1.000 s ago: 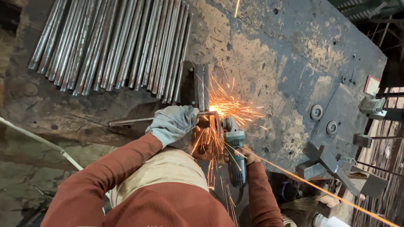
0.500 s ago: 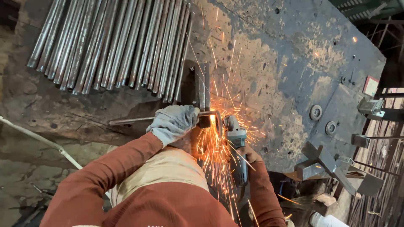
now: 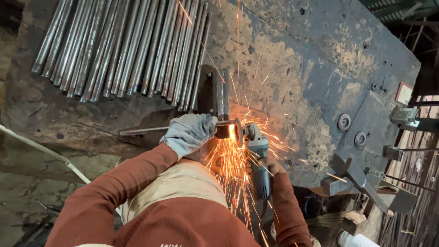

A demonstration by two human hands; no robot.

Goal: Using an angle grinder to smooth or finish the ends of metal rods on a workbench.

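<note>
My left hand point(image 3: 188, 132), in a grey work glove, grips a thin steel rod point(image 3: 141, 131) that lies across the edge of a worn metal workbench point(image 3: 297, 68). My right hand point(image 3: 270, 165) holds a blue-grey angle grinder point(image 3: 257, 153) by its body. Its disc point(image 3: 238, 132) meets the rod's end just right of my left glove. Orange sparks point(image 3: 228, 174) spray down toward my body and fan up over the bench. Much of my right hand is hidden behind sparks and sleeve.
Several long steel rods point(image 3: 128, 50) lie side by side at the bench's far left. Two short upright bars point(image 3: 220, 93) stand just behind the cut. Two round discs point(image 3: 344, 122) rest on the bench at right. Metal brackets and frames point(image 3: 361, 178) crowd the lower right.
The spark spray has shifted from a sideways burst to a denser shower falling toward me, with streaks flying up over the bench. Hands and grinder stay nearly in place.
</note>
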